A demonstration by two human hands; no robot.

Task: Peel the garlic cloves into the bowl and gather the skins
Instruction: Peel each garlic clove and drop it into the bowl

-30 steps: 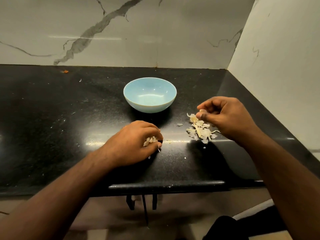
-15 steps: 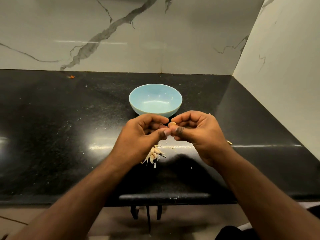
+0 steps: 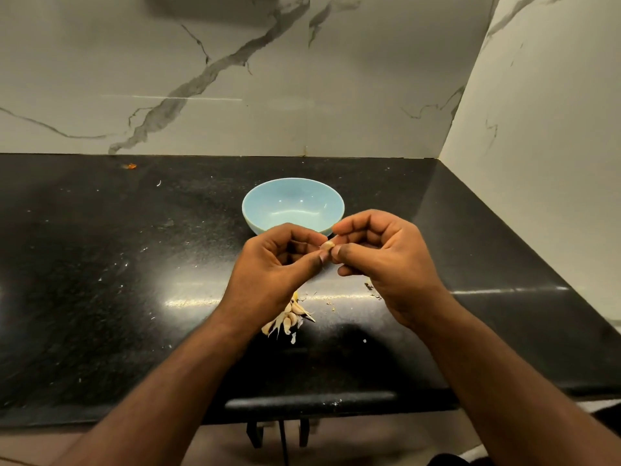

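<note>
While both hands pinch one small pale garlic clove (image 3: 327,245) between them, left hand (image 3: 282,264) and right hand (image 3: 383,260) alike, it's hovering just in front of the empty light-blue ceramic bowl (image 3: 265,210), so dropping it means going straight forward.

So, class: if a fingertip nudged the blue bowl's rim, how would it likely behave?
The blue bowl looks empty, so probably light. Its narrow base and glossy black counter suggest it would slide or rock rather than stay put.
</note>
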